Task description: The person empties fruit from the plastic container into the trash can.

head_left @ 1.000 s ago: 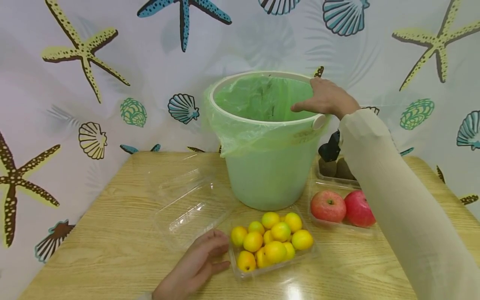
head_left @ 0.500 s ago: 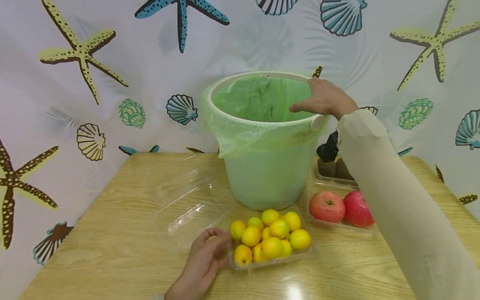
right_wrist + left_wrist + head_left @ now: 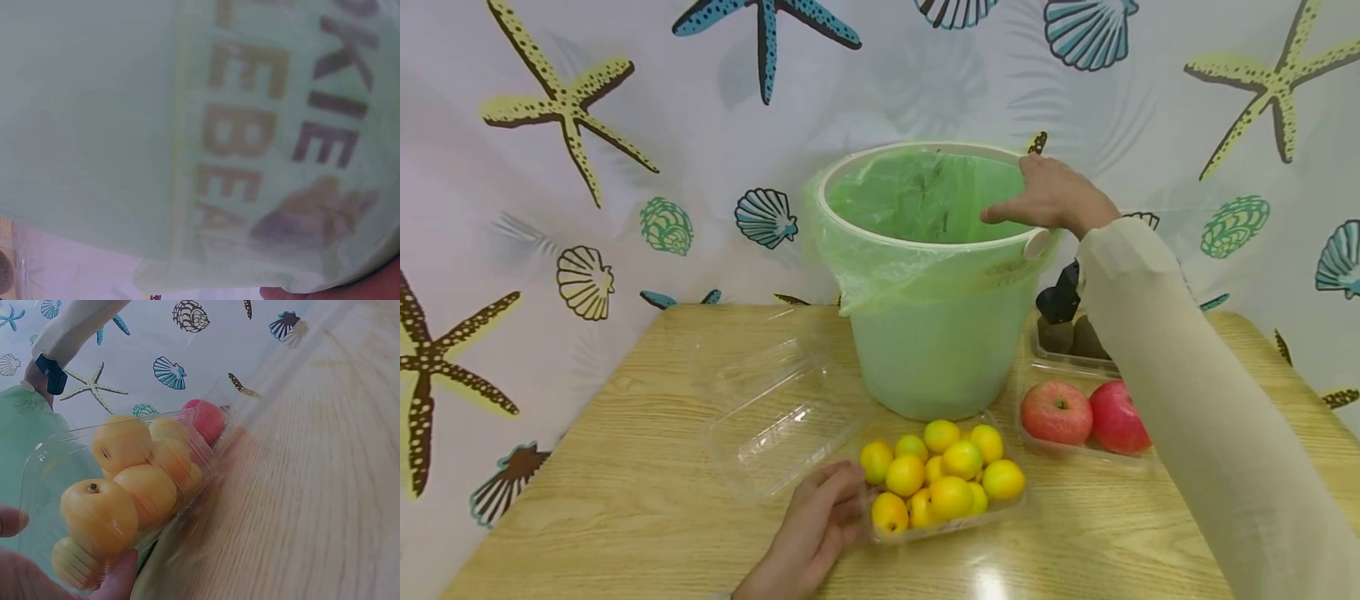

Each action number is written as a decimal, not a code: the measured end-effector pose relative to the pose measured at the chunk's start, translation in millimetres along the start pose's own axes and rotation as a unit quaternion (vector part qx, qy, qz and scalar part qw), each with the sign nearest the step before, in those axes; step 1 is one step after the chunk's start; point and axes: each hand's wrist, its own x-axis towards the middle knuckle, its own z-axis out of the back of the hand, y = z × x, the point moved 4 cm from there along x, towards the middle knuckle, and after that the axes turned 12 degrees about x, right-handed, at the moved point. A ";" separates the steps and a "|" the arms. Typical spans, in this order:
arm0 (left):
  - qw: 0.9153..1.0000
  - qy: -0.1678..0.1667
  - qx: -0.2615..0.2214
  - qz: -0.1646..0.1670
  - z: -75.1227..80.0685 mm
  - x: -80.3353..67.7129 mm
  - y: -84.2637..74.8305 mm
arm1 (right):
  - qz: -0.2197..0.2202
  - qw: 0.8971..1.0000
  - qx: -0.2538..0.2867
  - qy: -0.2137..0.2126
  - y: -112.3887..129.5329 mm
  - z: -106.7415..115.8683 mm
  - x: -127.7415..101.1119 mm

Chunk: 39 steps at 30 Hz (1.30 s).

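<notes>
A clear plastic tray (image 3: 1009, 510) heaped with several small yellow fruits (image 3: 951, 493) lies on the wooden table (image 3: 625, 500), in front of a pale green bucket (image 3: 936, 350). My left hand (image 3: 827, 521) grips the tray's left end. In the left wrist view my thumb (image 3: 120, 575) presses the tray wall (image 3: 50, 447) against the yellow fruits (image 3: 100, 515). My right hand (image 3: 1048, 200) holds the bucket's right rim, thumb pointing inside over the green bag liner (image 3: 917, 200). The right wrist view is filled by the lettered bucket wall (image 3: 125, 125).
An open clear lid (image 3: 775, 417) lies left of the fruit tray. Right of the bucket sit a tray with two red apples (image 3: 1056, 412) and, behind it, a tray of dark brown fruit (image 3: 1067, 337). A seashell-print curtain (image 3: 625, 167) backs the table.
My left hand slid right from lying on the table beside the tray and curled onto the tray's end. The tray shifted slightly. My right hand stayed on the bucket rim.
</notes>
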 end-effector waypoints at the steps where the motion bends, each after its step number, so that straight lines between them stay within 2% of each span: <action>1: 1.000 0.003 0.001 -0.002 0.7 -0.7 0.1 | 0.000 1.000 0.000 0.000 0.2 -0.3 0.0; 8: 1.000 0.027 0.009 -0.003 7.0 -6.4 -3.5 | -0.004 1.000 -0.001 0.005 1.3 -0.7 0.3; 16: 1.000 0.020 0.004 0.003 21.1 -12.0 -19.7 | -0.003 1.000 0.003 0.003 -0.7 -0.3 -0.2; 25: 1.000 -0.019 -0.018 -0.016 44.1 -17.7 -38.5 | -0.001 1.000 -0.004 0.002 0.6 -0.3 0.3; 33: 0.999 -0.033 -0.015 -0.010 69.8 -21.8 -40.6 | 0.000 1.000 -0.007 0.005 3.4 -0.6 1.5; 39: 0.999 -0.037 -0.014 -0.028 90.5 -20.6 -42.6 | 0.000 1.000 -0.010 0.006 1.9 -0.5 1.0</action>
